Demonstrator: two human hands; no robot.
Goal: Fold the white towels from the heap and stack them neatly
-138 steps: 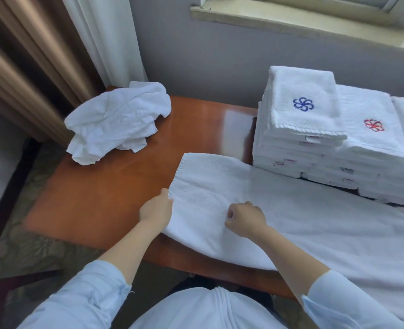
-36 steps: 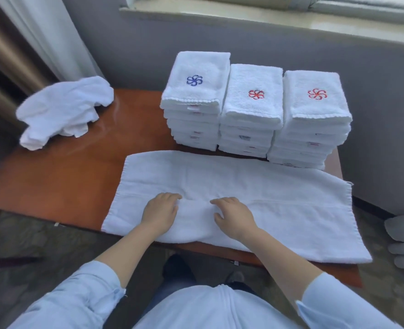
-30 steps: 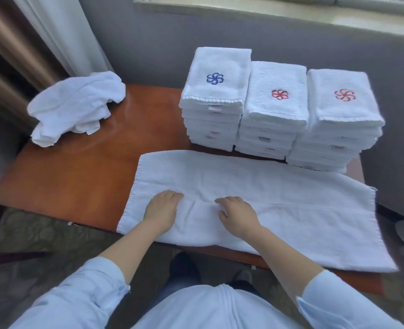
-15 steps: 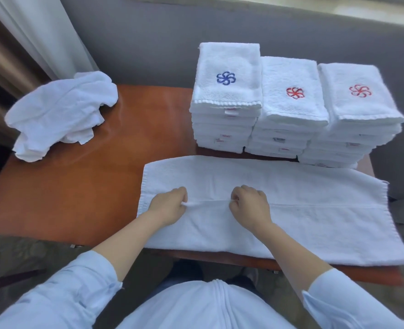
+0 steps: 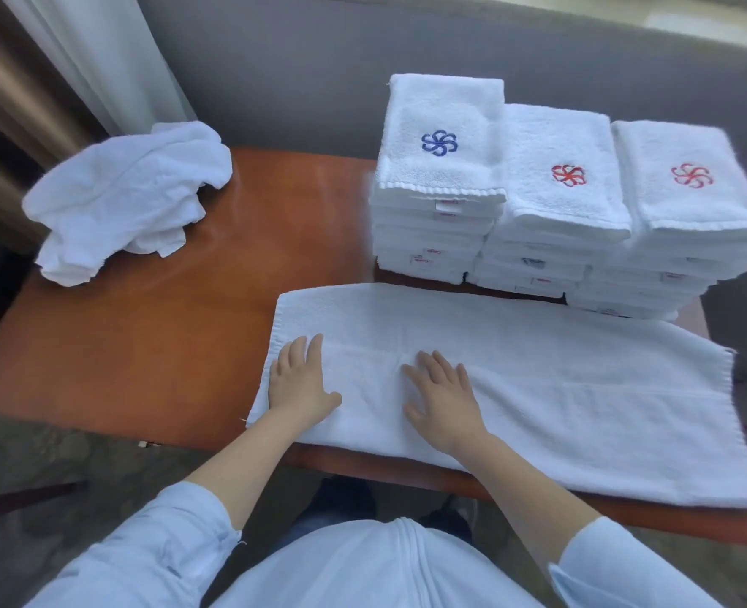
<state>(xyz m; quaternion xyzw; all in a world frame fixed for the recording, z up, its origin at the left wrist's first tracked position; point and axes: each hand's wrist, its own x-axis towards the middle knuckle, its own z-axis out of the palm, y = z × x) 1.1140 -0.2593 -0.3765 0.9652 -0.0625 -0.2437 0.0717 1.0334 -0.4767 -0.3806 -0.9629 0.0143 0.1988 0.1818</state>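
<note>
The towel [image 5: 538,388] lies spread along the near edge of the table [image 5: 165,344]; its long axis runs from 9 to 3 o'clock (sagging a little toward 4 at the far end); a straight line along its length suggests it is already doubled lengthwise, though that is a judgement.

Both hands lie flat on it, fingers straight and pointing to 12, palms down, clasping nothing. The left hand [image 5: 299,383] sits just inside the short edge at 9 o'clock; the right hand [image 5: 444,397] rests beside it toward 3, with a small pucker of cloth at its fingertips; this looks like smoothing before the next fold.

What the next fold turns on: both hands are on the left third of the towel, and most of the cloth stretches away to 3 o'clock of the right hand. The 9 o'clock end is already under the left hand; the 3 o'clock end is well apart from either hand, and the right hand is the nearer one. A fold across the long axis would most easily carry the 9 o'clock end over toward 3.

Three stacks [image 5: 560,177] stand at 12 to 1 o'clock, just behind the towel; the heap [image 5: 130,199] sits at 10 o'clock, well apart.
</note>
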